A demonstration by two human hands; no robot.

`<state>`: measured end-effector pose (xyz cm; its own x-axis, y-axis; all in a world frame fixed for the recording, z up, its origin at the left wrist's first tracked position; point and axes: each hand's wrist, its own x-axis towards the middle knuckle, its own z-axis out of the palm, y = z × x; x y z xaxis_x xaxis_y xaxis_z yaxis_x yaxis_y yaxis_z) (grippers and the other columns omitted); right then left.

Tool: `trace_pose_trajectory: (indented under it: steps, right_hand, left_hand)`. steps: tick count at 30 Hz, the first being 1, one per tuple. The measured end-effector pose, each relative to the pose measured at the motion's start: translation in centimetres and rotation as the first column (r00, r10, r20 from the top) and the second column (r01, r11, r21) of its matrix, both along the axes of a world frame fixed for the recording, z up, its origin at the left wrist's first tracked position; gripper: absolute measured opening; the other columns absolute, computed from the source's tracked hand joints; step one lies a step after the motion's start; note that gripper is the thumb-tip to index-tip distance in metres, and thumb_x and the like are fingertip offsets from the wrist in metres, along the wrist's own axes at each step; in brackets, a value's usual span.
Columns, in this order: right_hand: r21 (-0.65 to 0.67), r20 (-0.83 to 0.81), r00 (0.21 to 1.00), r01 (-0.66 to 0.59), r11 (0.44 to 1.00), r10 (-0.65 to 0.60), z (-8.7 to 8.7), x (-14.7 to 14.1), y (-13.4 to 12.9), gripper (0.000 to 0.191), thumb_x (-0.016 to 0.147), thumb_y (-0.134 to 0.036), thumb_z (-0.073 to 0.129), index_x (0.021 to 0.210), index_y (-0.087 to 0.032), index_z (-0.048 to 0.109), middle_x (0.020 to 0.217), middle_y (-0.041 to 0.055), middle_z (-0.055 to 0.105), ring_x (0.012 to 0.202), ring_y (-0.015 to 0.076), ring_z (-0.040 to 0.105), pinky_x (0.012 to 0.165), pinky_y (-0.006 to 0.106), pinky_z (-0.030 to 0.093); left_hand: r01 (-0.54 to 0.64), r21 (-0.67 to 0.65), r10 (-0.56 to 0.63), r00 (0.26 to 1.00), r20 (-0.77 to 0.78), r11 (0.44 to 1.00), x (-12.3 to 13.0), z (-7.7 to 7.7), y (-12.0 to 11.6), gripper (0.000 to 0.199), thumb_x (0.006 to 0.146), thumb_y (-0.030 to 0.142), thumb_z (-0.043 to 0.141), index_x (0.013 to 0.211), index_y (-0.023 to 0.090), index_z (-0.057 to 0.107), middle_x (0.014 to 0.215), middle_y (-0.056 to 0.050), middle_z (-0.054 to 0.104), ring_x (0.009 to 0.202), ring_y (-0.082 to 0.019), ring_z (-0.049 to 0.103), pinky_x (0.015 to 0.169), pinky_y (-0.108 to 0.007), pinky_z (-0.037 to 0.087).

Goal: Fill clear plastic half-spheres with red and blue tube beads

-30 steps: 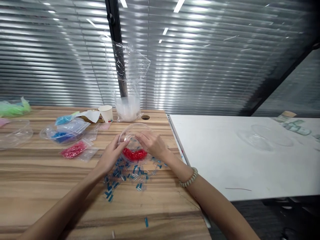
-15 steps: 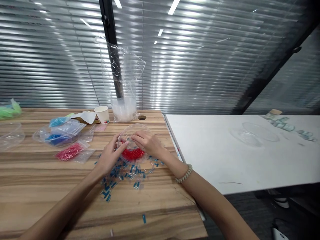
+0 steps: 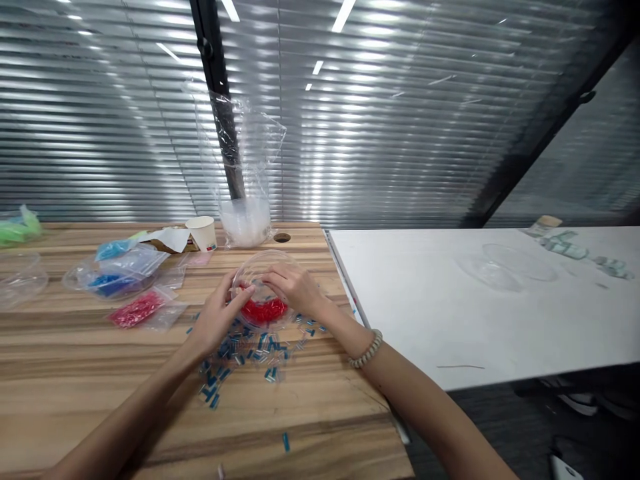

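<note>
A clear round plastic bowl (image 3: 265, 256) with red pieces (image 3: 264, 311) along its lower side stands on the wooden table. My left hand (image 3: 220, 315) is closed on the bowl's left rim, thumb over the edge. My right hand (image 3: 294, 288) reaches over the bowl's right side with its fingers bent together; what they pinch, if anything, is too small to make out. Blue and clear tube-like pieces (image 3: 270, 343) lie scattered on the table in front of the bowl and under its edge.
Bags of pink (image 3: 137, 309) and blue pieces (image 3: 111, 285) lie left. Behind stand a paper cup (image 3: 203, 233) and a clear bag-lined tub (image 3: 245, 223). A white table (image 3: 400, 300) adjoins at right, holding clear lids (image 3: 520, 261) and a patterned strip (image 3: 565, 245).
The view has shifted slightly. Both hands stay at the bowl in nearly the same pose, and the scattered pieces look the same.
</note>
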<state>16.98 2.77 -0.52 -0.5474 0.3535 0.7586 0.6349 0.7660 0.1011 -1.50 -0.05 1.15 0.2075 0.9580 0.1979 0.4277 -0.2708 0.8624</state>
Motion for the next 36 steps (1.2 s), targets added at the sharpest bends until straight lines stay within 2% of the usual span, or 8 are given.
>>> trace_pose_trajectory:
  steps: [6,11,17,25,31,36]
  right_hand:
    - [-0.013,0.032,0.999,-0.008,1.0,0.008,0.01,0.12,-0.03,0.019,0.092,-0.012,0.045,0.087,-0.013,0.063,0.083,0.0062,0.067,0.081,0.0161,0.06,0.073,0.028,0.047]
    - [-0.028,0.053,0.999,0.01,1.0,-0.008,-0.16,0.17,-0.17,0.014,0.091,-0.012,0.049,0.088,-0.013,0.063,0.081,0.0067,0.066,0.079,0.0171,0.06,0.071,0.03,0.046]
    - [-0.047,0.101,0.995,0.014,0.999,-0.009,-0.38,0.09,-0.06,0.01,0.089,-0.011,0.052,0.087,-0.014,0.062,0.084,0.0066,0.067,0.081,0.0175,0.06,0.072,0.029,0.046]
    - [-0.043,0.09,0.996,0.024,0.999,-0.02,-0.52,0.1,0.13,0.011,0.088,-0.01,0.052,0.087,-0.013,0.062,0.081,0.0063,0.067,0.078,0.0179,0.06,0.07,0.029,0.046]
    - [-0.044,0.051,0.999,0.008,0.999,-0.006,-0.21,0.14,-0.07,0.015,0.091,-0.013,0.048,0.089,-0.014,0.063,0.083,0.0069,0.068,0.08,0.0173,0.061,0.073,0.03,0.048]
    - [0.033,-0.043,0.998,0.05,0.998,-0.049,-0.14,0.28,-0.24,0.023,0.094,-0.013,0.041,0.089,-0.014,0.063,0.08,0.0074,0.067,0.079,0.0165,0.061,0.07,0.028,0.049]
  left_hand:
    - [0.039,-0.03,-0.038,0.999,0.034,0.999,0.18,-0.08,-0.31,0.059,0.081,0.05,0.05,0.131,0.02,0.042,0.11,-0.006,0.061,0.101,-0.024,0.058,0.085,-0.035,0.047]
    - [0.0,-0.011,-0.001,1.0,-0.013,1.0,0.25,-0.1,-0.51,0.059,0.081,0.05,0.05,0.131,0.02,0.042,0.109,-0.006,0.061,0.1,-0.023,0.058,0.09,-0.036,0.044]
    - [-0.004,-0.013,0.004,1.0,-0.003,1.0,0.3,-0.19,-0.52,0.061,0.081,0.049,0.05,0.133,0.02,0.04,0.109,-0.006,0.06,0.099,-0.022,0.057,0.088,-0.035,0.044]
    - [-0.003,-0.002,0.003,1.0,-0.008,1.0,0.56,0.16,-0.95,0.061,0.079,0.052,0.051,0.13,0.018,0.043,0.101,-0.005,0.061,0.085,-0.019,0.059,0.079,-0.033,0.048]
    - [-0.008,-0.015,0.008,1.0,-0.009,1.0,0.36,0.12,-0.68,0.061,0.08,0.05,0.05,0.133,0.019,0.041,0.11,-0.006,0.062,0.095,-0.021,0.06,0.084,-0.033,0.047]
    - [-0.007,-0.034,0.009,0.999,0.05,0.999,-0.03,0.44,-0.46,0.059,0.082,0.052,0.048,0.13,0.019,0.044,0.116,-0.007,0.061,0.103,-0.024,0.058,0.087,-0.035,0.046]
